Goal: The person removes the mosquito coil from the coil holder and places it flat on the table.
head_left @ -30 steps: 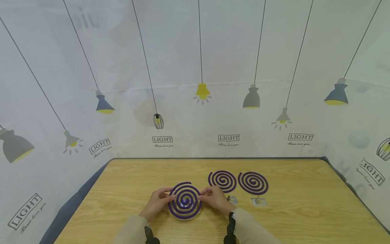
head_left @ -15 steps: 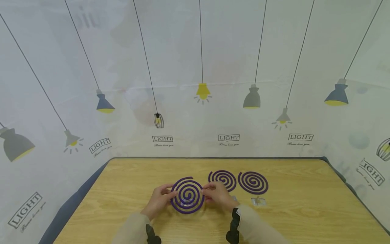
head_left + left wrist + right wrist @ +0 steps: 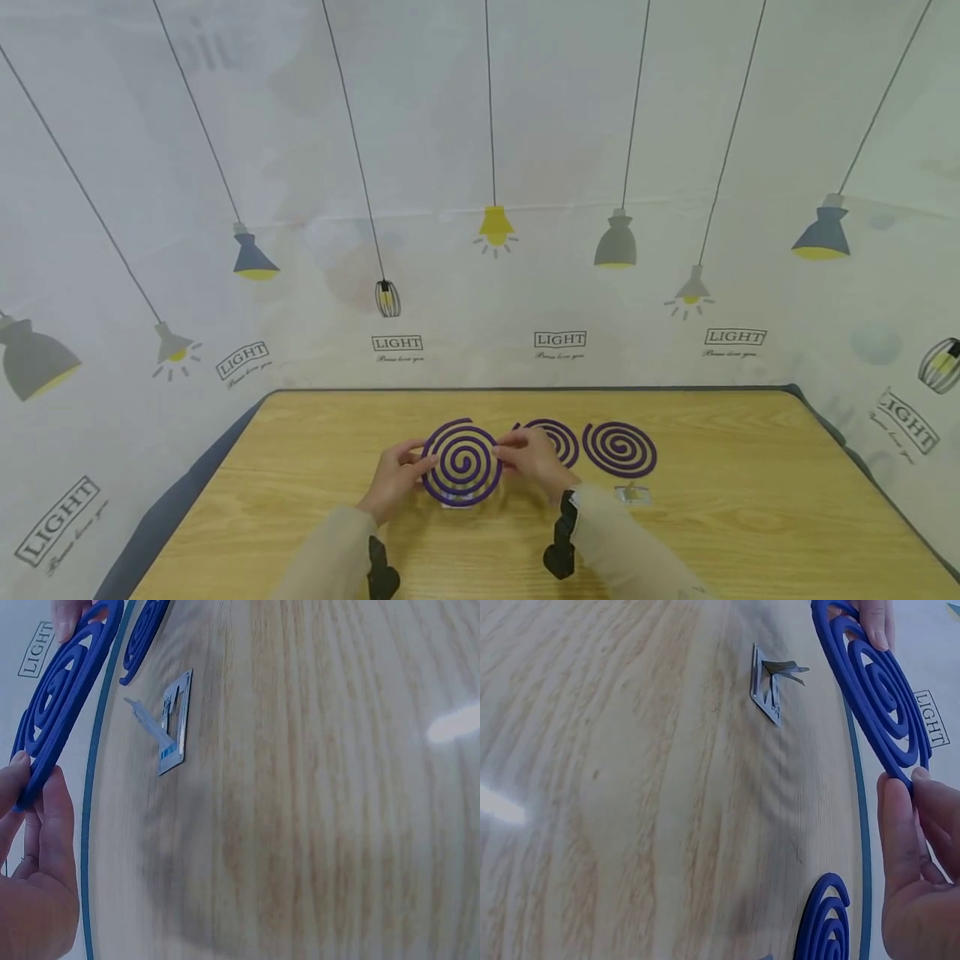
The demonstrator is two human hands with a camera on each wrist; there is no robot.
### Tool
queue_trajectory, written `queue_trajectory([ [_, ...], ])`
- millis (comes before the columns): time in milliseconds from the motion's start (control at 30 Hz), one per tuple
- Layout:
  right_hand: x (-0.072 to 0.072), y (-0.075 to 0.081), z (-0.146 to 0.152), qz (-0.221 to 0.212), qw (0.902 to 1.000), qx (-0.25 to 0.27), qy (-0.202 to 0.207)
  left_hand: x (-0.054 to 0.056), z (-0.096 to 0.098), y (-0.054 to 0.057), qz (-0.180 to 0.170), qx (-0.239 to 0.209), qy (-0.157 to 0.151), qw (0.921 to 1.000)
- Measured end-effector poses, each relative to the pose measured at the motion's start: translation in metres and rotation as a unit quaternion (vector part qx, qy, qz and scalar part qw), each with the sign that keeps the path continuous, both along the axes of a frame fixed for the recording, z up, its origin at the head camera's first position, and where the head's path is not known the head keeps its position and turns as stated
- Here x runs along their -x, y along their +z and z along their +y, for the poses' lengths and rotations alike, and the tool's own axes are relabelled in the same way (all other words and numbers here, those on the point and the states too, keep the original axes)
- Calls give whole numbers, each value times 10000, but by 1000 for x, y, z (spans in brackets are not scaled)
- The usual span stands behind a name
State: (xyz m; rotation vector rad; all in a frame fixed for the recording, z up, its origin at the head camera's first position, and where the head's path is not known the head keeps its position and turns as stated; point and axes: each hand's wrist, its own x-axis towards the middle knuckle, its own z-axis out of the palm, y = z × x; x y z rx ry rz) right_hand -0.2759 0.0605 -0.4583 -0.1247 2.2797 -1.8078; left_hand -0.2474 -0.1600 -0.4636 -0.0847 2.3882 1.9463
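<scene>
A purple mosquito coil (image 3: 465, 461), bluer in the wrist views, is held up off the table by both hands. My left hand (image 3: 393, 479) pinches its left edge between thumb and fingers. On the opposite edge, my right hand (image 3: 536, 462) pinches it the same way. Below the coil, apart from it, a small metal coil stand (image 3: 171, 760) lies on the table with its tab bent upward. The right wrist view shows the coil tilted, its face turned partly to the camera.
Two more mosquito coils lie flat at the back right, one (image 3: 620, 448) fully visible and the other partly behind my right hand. Another metal stand (image 3: 633, 495) sits in front of the right one. A printed curtain (image 3: 480, 358) borders the wooden table (image 3: 720, 533).
Both hands have raised the coil and moved it slightly away from me, uncovering more of the stand beneath. The two coils lying on the table have stayed put.
</scene>
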Motion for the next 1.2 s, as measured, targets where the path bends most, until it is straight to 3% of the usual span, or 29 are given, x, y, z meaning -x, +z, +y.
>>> queue_trajectory([
  [300, 11, 4, -8, 19, 9992, 19, -393, 16, -2, 7, 26, 14, 39, 10000],
  [533, 18, 5, -11, 278, 9976, 55, -638, 24, 2, 10, -41, -116, 284, 9995],
  [1033, 23, -2, -16, -21, 9914, 381, -1249, 29, 3, 5, 193, -170, 533, 9982],
  [1200, 24, -8, -20, 12, 9893, 714, -1270, 28, 4, 0, 349, 11, 835, 9959],
])
